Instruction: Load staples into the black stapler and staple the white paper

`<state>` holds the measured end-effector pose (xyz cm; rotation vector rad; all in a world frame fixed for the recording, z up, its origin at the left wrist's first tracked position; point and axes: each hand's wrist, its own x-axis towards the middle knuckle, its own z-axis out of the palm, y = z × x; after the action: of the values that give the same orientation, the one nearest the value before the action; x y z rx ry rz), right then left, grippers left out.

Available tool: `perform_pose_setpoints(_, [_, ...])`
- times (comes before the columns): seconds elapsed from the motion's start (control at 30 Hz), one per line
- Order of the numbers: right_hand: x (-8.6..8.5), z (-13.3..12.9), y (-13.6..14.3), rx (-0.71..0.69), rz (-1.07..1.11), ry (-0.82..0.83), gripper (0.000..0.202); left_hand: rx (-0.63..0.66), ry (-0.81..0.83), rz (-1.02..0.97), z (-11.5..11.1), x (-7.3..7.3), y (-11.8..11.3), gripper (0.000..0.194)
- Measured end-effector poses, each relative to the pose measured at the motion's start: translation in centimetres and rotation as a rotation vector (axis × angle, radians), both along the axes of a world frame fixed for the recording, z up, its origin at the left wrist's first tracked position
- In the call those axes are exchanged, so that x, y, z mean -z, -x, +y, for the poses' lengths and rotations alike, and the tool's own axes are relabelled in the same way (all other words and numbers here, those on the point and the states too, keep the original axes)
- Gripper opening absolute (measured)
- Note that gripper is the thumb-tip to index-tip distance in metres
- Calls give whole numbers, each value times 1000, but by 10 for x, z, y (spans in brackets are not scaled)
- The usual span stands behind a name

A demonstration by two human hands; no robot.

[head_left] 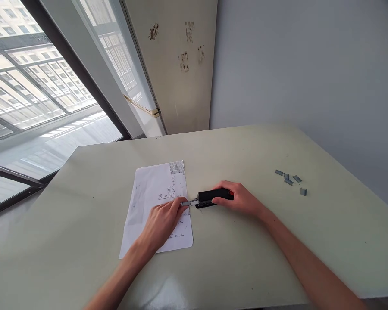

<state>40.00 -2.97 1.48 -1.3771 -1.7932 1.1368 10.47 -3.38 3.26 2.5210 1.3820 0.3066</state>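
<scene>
A black stapler lies sideways on the table, its front end towards the left. My right hand is closed round its rear part, thumb on the near side. From the front end sticks out a metal piece, and my left hand pinches the tip of it between thumb and fingers. Below my left hand is a white printed paper, whose right edge lies just left of the stapler.
Several small grey staple strips are scattered on the right of the pale table. A window is at the left; a stained panel and grey wall stand behind the table.
</scene>
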Motion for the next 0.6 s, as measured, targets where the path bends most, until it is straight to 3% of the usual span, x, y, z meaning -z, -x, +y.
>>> perform_pose_setpoints(0.2, [-1, -1, 0, 2, 3, 16, 40, 19, 219, -148, 11, -7, 16, 38])
perform_pose_setpoints(0.37, [0, 1, -3, -29, 69, 24, 39, 149, 326, -245, 28, -11, 26, 35])
perform_pose_setpoints(0.6, [-5, -2, -3, -97, 150, 100, 35, 321, 324, -281, 51, 0, 1, 39])
